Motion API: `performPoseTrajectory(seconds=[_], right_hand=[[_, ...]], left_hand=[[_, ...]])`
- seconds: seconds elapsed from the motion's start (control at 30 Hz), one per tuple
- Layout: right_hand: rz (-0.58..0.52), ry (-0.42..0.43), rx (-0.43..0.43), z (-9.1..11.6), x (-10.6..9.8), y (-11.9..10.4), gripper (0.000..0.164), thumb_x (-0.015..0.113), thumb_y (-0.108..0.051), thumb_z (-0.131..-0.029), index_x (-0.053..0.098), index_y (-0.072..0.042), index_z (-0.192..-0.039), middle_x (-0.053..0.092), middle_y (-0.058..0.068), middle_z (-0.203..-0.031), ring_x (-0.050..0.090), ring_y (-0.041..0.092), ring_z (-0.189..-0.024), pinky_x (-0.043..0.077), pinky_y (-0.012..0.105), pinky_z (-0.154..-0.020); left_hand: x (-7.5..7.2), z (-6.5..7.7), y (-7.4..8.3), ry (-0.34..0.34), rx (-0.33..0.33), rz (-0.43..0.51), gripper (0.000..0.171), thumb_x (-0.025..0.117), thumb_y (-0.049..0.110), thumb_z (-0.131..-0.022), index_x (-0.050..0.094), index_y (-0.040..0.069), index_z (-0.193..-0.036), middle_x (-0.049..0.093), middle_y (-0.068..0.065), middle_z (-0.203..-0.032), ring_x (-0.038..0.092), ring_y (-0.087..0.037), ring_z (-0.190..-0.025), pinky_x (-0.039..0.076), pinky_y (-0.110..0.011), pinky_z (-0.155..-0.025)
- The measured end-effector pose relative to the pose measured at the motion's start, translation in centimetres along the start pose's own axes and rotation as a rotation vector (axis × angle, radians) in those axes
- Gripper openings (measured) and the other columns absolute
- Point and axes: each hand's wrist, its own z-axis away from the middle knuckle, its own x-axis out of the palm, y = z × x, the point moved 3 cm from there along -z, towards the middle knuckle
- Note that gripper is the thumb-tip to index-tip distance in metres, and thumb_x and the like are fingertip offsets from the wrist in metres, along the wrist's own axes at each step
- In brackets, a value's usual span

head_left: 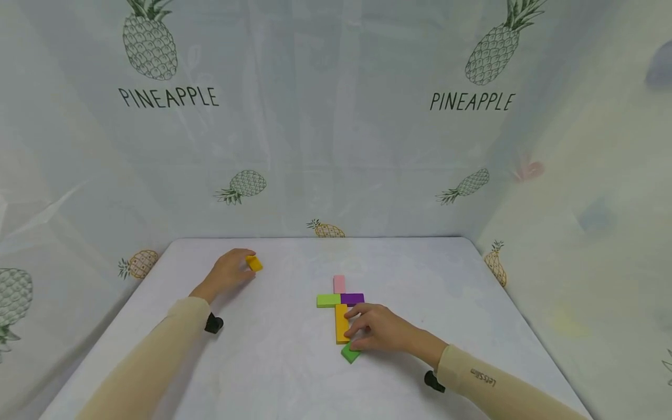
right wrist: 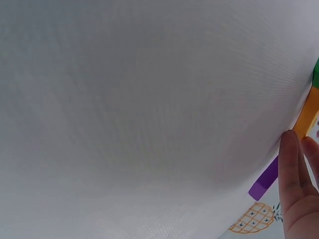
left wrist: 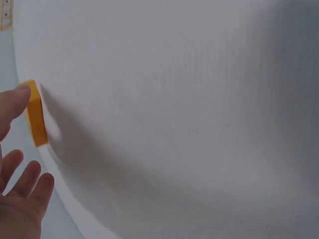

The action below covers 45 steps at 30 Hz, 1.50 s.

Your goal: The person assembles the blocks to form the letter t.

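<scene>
At the far left of the table, my left hand (head_left: 228,273) holds a small yellow block (head_left: 254,263) between thumb and fingers. In the left wrist view, a fingertip lies on that block's upper end while other fingers spread below. My right hand (head_left: 382,329) rests at a group of flat blocks, fingertips against the right side of a long yellow block (head_left: 342,324). Its thumb touches a green block (head_left: 349,353), which lies askew at the yellow one's near end. In the right wrist view, the fingers look straight beside the yellow block and partly hide a purple block (right wrist: 264,180).
Beyond the long yellow block, a lime-green block (head_left: 328,300) and the purple block lie end to end crosswise, with a pink block (head_left: 339,284) behind them. A white cloth covers the table (head_left: 273,361). Pineapple-printed sheets (head_left: 336,128) hang behind and at the sides.
</scene>
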Motion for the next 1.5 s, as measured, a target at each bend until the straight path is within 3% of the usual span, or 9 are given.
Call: performPoseTrajectory(seconds=[0.27,0.63,1.1,1.37,1.5], right_hand=[[-0.003,0.0,0.002,0.0,0.0,0.0,0.021,0.086,-0.033,-0.092,0.086,-0.023,-0.11,0.067,0.001,-0.136,0.064,0.018,-0.125,0.056,0.022,-0.094],[-0.007,0.012,-0.01,0.2,0.0,0.0,0.021,0.086,-0.033,-0.092,0.086,-0.022,-0.109,0.067,0.002,-0.135,0.064,0.02,-0.125,0.057,0.022,-0.094],[-0.009,0.016,-0.01,0.3,0.0,-0.1,0.021,0.087,-0.031,-0.091,0.086,-0.02,-0.109,0.068,0.002,-0.135,0.064,0.02,-0.126,0.057,0.021,-0.093],[-0.017,0.012,-0.014,0.1,0.0,-0.1,0.021,0.087,-0.03,-0.091,0.086,-0.02,-0.109,0.068,0.002,-0.135,0.064,0.02,-0.125,0.057,0.021,-0.093],[-0.013,0.007,-0.004,0.1,0.0,-0.1,0.02,0.087,-0.031,-0.091,0.086,-0.021,-0.109,0.067,0.001,-0.135,0.064,0.018,-0.125,0.056,0.021,-0.093]], left_hand=[[-0.1,-0.3,-1.2,0.009,0.028,0.005,0.052,0.082,0.015,-0.095,0.061,-0.001,-0.139,0.052,-0.027,-0.151,0.044,-0.048,-0.143,0.033,-0.065,-0.121],[0.3,-0.9,-1.7,0.009,0.022,0.005,0.043,0.082,0.018,-0.095,0.066,0.0,-0.13,0.064,-0.024,-0.137,0.059,-0.043,-0.125,0.046,-0.061,-0.111],[0.5,-1.1,-1.3,0.021,0.024,-0.01,0.04,0.084,0.019,-0.092,0.071,0.001,-0.125,0.069,-0.02,-0.13,0.062,-0.038,-0.117,0.049,-0.056,-0.108],[0.7,-0.7,-1.0,0.005,0.017,0.005,0.036,0.087,0.024,-0.09,0.072,0.006,-0.118,0.07,-0.016,-0.127,0.062,-0.035,-0.115,0.05,-0.054,-0.107],[0.9,-0.1,-0.4,-0.016,0.051,0.007,0.036,0.088,0.027,-0.089,0.073,0.009,-0.115,0.07,-0.015,-0.127,0.064,-0.035,-0.116,0.051,-0.055,-0.107]])
